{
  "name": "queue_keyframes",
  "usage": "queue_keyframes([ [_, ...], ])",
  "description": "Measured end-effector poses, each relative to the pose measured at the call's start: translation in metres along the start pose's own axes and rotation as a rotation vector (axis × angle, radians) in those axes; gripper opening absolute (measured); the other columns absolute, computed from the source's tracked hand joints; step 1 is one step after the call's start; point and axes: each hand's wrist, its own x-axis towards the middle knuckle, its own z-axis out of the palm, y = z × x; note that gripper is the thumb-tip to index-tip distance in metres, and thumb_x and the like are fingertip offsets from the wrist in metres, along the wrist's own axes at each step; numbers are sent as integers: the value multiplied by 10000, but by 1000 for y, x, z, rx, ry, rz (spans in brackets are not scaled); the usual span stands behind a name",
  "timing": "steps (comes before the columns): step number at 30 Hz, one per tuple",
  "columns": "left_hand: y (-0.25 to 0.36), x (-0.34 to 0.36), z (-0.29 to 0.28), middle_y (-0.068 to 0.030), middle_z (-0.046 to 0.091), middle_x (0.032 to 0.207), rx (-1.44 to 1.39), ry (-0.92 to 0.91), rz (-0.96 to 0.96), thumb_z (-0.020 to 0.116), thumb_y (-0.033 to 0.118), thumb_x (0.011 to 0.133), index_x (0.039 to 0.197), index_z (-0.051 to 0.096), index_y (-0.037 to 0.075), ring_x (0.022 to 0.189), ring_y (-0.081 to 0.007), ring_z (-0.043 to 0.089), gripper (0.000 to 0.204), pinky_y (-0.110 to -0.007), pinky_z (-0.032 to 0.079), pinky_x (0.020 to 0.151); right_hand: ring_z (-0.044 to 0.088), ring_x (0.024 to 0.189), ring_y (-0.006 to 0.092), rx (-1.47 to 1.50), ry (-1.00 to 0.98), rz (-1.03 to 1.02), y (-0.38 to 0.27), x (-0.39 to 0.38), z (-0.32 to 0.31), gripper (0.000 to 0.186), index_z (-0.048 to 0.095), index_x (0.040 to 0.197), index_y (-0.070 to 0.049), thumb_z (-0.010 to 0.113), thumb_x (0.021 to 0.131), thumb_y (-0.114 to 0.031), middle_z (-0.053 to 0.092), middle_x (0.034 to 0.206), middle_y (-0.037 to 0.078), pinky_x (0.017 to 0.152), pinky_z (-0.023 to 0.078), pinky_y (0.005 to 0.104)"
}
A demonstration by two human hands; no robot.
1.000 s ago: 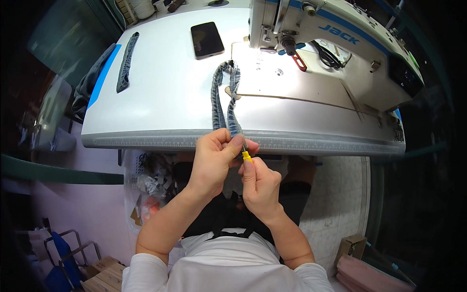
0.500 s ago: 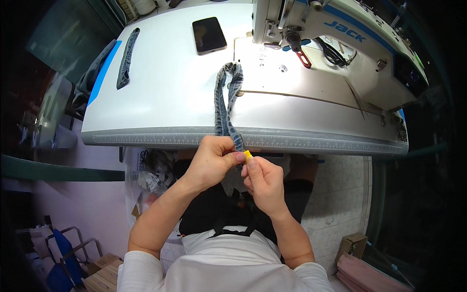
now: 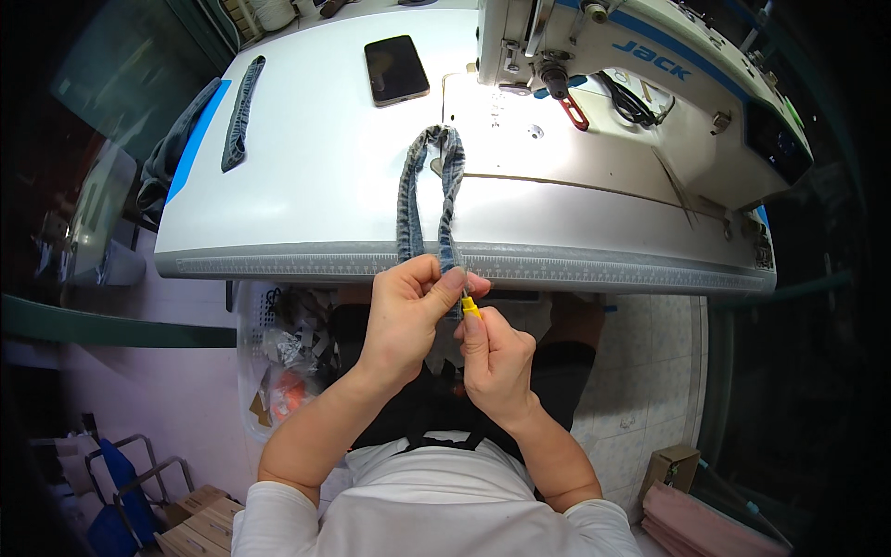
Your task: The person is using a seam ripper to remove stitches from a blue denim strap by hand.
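A long denim strip (image 3: 406,204) with frayed edges lies in a loop on the sewing table (image 3: 316,186), its near ends hanging over the front edge. My left hand (image 3: 401,311) pinches those ends between thumb and fingers. Close on its right, my right hand (image 3: 501,357) is closed round a yellow-handled tool (image 3: 471,306). The tool's thin metal shaft points up to the denim beside my left thumb; its tip is hidden there.
A sewing machine (image 3: 640,46) stands at the right of the table. At the back lies a black phone (image 3: 396,71). Another denim strip (image 3: 243,116) rests at the left. Below the front edge is a plastic basket (image 3: 249,362) with scraps and bags.
The denim loop has spread wider. My right hand has drawn down slightly, and more of the yellow handle and its metal shaft shows. My left hand has turned more upright.
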Motion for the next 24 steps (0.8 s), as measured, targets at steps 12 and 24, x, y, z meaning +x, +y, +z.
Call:
queue_keyframes([
  [12,-20,8,-28,-175,750,927,236,-112,-5,592,60,988,902,690,-78,818,-155,694,189,-283,565,730,517,482,97,-37,117,-61,9,0,17,326,590,783,2,519,1046,-178,537,559,32,462,386,262],
  [24,41,3,-21,-162,708,981,153,-67,-275,634,153,979,1037,603,-55,867,-195,720,218,-294,652,633,611,501,313,-71,-78,-41,2,2,-9,232,576,776,-9,593,983,-115,606,614,143,462,442,358],
])
